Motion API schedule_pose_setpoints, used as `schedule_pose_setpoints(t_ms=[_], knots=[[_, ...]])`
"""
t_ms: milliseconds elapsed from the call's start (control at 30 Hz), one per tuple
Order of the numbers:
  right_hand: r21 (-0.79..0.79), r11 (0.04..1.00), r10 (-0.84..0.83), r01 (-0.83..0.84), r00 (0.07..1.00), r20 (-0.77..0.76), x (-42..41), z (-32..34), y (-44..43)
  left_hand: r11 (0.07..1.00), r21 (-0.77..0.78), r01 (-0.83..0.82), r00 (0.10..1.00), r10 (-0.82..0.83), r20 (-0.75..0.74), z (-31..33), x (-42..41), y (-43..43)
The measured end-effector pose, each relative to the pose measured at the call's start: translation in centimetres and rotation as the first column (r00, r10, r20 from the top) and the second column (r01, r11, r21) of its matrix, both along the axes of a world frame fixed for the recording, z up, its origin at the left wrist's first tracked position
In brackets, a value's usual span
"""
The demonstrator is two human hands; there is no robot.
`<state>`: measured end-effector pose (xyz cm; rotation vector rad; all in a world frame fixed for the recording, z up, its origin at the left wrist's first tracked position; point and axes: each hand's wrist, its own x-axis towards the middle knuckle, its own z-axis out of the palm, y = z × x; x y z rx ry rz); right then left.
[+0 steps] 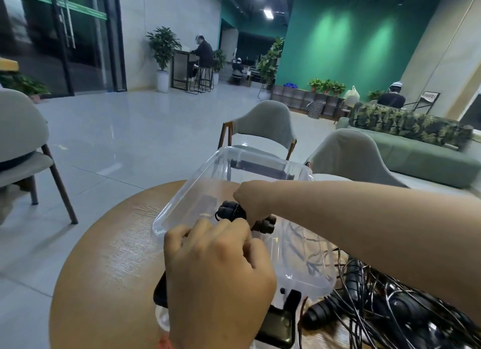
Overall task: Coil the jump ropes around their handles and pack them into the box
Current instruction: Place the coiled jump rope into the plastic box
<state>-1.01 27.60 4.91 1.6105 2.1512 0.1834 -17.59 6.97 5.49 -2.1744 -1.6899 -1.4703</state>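
Table: a round wooden table (104, 270) is seen from above, with the things gathered on its near right part.
Box: a clear plastic box (312, 270) is set on the table, and a black latch (283, 320) is fitted at its near end.
Lid: the clear lid (192, 187) is raised and tilted toward the far side. A black bar is seen along its far edge.
Coiled rope: a black bundle of handles with cord wound round them (230, 212) is held over the open box, just in front of the lid. Its two ends are seen sticking out on either side of the gripping fingers.
Right hand: the right hand (250, 200) is reached in from the right across the box. It is closed round the bundle with its fingers curled downward.
Left hand: the left hand (216, 278) is placed at the near end of the box, its back turned to the camera. The fingers are curled tightly just beside the bundle, but what they grip is hidden and cannot be told.
Loose ropes: a tangle of black ropes and handles (390, 302) is piled on the table to the right of the box, under the right forearm.
Surroundings: grey chairs (265, 122) are placed beyond the table, and a green sofa (429, 161) is seen at the far right.
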Motion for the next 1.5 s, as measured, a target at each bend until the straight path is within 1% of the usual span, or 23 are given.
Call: schedule_pose_setpoints(t_ms=[200,267,367,467,533,600,667,767,867,967,1067,1133,1200,1267,1367,1400,1500], knots=[[-0.093,0.993,-0.065,0.065,0.998,0.005,-0.2,2.2,0.2,0.999,-0.043,0.001,1.000,-0.002,-0.016,0.2,0.1,-0.1],[-0.086,0.994,-0.067,0.066,0.998,-0.007,-0.2,2.2,0.0,0.999,-0.053,0.002,1.000,-0.003,-0.020,0.3,0.1,-0.2],[0.007,0.997,-0.070,0.071,0.995,-0.069,0.2,2.2,-0.1,0.999,-0.055,0.002,1.000,-0.003,-0.027,0.3,0.1,-0.3],[0.093,0.992,-0.077,0.085,0.993,-0.092,0.5,2.7,-0.2,0.998,-0.056,-0.001,1.000,-0.001,-0.025,0.4,0.2,-0.4],[0.137,0.989,-0.045,0.053,0.997,-0.063,0.6,3.0,-0.5,0.999,-0.053,-0.007,1.000,0.006,-0.027,0.4,0.3,-0.4],[0.201,0.979,0.024,-0.026,1.000,0.014,0.4,3.0,-0.8,0.999,-0.039,-0.006,1.000,0.005,-0.024,0.5,0.4,-0.4],[0.223,0.973,0.061,-0.067,0.998,0.035,0.4,2.6,-0.8,1.000,-0.026,-0.001,1.000,0.001,-0.024,0.5,0.4,-0.5],[0.185,0.980,0.065,-0.068,0.998,0.020,0.7,2.1,-0.7,1.000,-0.022,0.007,0.999,-0.007,-0.032,0.4,0.5,-0.6],[0.113,0.993,0.044,-0.045,0.999,0.014,0.4,1.7,-0.4,1.000,-0.019,0.009,1.000,-0.009,-0.029,0.4,0.5,-0.5],[0.048,0.999,-0.006,0.006,1.000,0.001,-0.1,1.7,0.0,0.999,-0.043,0.003,0.999,-0.005,-0.034,0.2,0.2,-0.3],[-0.071,0.996,-0.052,0.052,0.999,0.005,0.2,2.1,0.0,0.999,-0.051,-0.001,0.999,-0.001,-0.038,0.1,0.1,-0.1],[-0.123,0.990,-0.069,0.065,0.997,-0.035,0.6,2.3,-0.2,0.999,-0.053,-0.003,0.999,0.001,-0.039,0.1,0.1,-0.2],[-0.101,0.992,-0.086,0.078,0.993,-0.076,0.8,2.0,-0.3,0.999,-0.049,-0.006,0.999,0.004,-0.037,0.2,0.2,-0.2],[-0.040,0.994,-0.101,0.098,0.989,-0.105,0.8,1.7,-0.4,1.000,-0.030,-0.006,0.999,0.005,-0.037,0.4,0.5,-0.5],[-0.033,0.991,-0.136,0.133,0.977,-0.161,1.1,1.5,-0.6,1.000,-0.014,0.001,0.999,-0.002,-0.049,0.5,0.7,-0.7],[-0.031,0.991,-0.132,0.129,0.980,-0.150,1.1,1.3,-0.7,1.000,-0.013,0.003,0.999,-0.004,-0.052,0.4,0.7,-0.6],[0.002,0.998,-0.066,0.066,0.997,-0.050,0.5,0.2,-0.6,1.000,-0.005,-0.004,0.999,0.003,-0.051,0.4,0.6,-0.6]])
